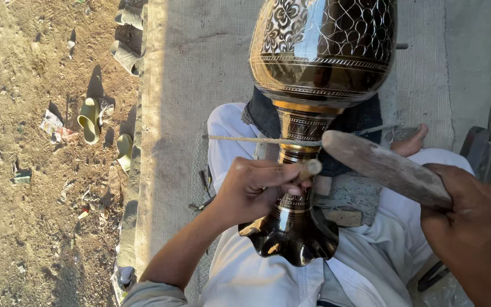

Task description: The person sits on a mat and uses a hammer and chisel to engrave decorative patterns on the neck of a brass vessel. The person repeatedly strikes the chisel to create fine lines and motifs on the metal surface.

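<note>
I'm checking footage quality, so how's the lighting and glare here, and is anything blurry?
Head view: low sun lights the dirt ground with long shadows; bright glare streaks the brass vase; the right hand sits in shade; the wooden mallet looks slightly soft.

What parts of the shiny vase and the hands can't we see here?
- Brass vase: its top is cut off by the upper edge of the head view.
- Chisel: only its butt shows; the left hand hides the tip.
- Wooden mallet: its grip is hidden inside the right hand.
- String: where it ends behind the vase's neck cannot be told.
</note>
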The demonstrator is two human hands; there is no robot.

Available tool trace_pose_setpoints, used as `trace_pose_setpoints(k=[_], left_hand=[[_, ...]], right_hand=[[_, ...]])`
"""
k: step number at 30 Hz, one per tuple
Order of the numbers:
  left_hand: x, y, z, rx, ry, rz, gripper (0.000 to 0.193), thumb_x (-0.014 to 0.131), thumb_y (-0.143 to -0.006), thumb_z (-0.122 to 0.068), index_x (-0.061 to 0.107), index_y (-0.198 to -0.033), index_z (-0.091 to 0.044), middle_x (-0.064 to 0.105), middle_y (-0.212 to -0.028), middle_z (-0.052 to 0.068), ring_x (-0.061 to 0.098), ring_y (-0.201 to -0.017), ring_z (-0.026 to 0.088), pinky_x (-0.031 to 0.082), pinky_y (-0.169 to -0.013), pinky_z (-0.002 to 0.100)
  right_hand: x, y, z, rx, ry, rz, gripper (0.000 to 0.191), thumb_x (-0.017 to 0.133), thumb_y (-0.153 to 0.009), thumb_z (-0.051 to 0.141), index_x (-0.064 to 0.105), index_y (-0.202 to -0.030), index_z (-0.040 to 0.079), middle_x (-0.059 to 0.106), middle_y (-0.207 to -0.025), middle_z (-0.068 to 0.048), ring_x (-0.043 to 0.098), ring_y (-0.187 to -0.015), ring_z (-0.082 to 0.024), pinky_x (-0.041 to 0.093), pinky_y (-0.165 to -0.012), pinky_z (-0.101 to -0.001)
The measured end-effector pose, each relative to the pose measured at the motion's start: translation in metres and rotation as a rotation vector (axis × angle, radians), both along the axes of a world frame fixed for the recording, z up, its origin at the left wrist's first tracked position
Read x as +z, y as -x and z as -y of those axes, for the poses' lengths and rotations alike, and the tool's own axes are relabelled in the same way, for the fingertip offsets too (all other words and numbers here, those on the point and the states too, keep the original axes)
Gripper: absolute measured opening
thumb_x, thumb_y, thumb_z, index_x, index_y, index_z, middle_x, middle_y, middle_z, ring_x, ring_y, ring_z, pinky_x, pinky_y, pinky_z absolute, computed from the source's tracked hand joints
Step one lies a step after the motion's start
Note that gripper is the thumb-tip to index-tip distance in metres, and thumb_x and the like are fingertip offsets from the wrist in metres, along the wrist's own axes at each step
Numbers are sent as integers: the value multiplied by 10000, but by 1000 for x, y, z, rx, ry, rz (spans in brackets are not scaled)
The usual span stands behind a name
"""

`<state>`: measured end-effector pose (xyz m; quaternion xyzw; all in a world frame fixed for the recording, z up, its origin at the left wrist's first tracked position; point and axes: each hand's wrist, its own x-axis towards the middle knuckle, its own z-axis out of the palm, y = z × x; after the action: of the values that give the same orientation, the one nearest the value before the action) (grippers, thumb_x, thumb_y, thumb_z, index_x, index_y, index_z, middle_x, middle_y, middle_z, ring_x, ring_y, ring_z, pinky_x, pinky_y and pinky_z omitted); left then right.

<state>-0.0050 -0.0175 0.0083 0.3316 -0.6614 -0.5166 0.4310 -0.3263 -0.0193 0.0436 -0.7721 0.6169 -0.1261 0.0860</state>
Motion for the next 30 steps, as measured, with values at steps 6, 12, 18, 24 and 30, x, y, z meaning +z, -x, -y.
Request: trace_pose_setpoints(k=[6,12,18,24,30], left_hand=[[-17,-1,-7,69,10,-23,593,621,-855,212,660,-1365,-89,788,-1090,84,790,-981,149,657,-956,295],[-18,-2,-8,63,17,-8,556,579,-822,221,681,-1296,-50,792,-1076,90,795,-981,160,656,-949,284],[-26,4,-22,235,-5,-21,429,668,-915,156,688,-1300,-32,789,-1030,87,781,-936,129,644,-887,260],[-37,7,-13,384,-276,-445,352,694,-965,123,686,-1278,-38,756,-1170,103,737,-1044,153,620,-988,314],[-32,25,-4,412,-44,-240,489,714,-977,68,610,-1428,-88,763,-1211,93,750,-1040,136,642,-948,294]], right_hand=[[28,-29,22,-22,-102,232,395,705,-798,-69,672,-1186,-3,718,-897,-160,706,-742,-244,547,-670,-349],[65,-50,50,65,-282,102,422,700,-837,-91,723,-1215,97,777,-887,-107,736,-700,-168,584,-700,-322],[71,-52,51,96,-252,74,331,669,-809,-65,718,-1107,71,763,-904,-122,740,-752,-195,579,-721,-339],[68,-25,67,33,-375,194,512,615,-778,-130,677,-1255,46,764,-896,-133,773,-733,-192,617,-675,-314],[62,-22,68,115,-142,14,517,628,-743,-182,687,-1232,-24,730,-952,-195,742,-719,-250,588,-636,-346]])
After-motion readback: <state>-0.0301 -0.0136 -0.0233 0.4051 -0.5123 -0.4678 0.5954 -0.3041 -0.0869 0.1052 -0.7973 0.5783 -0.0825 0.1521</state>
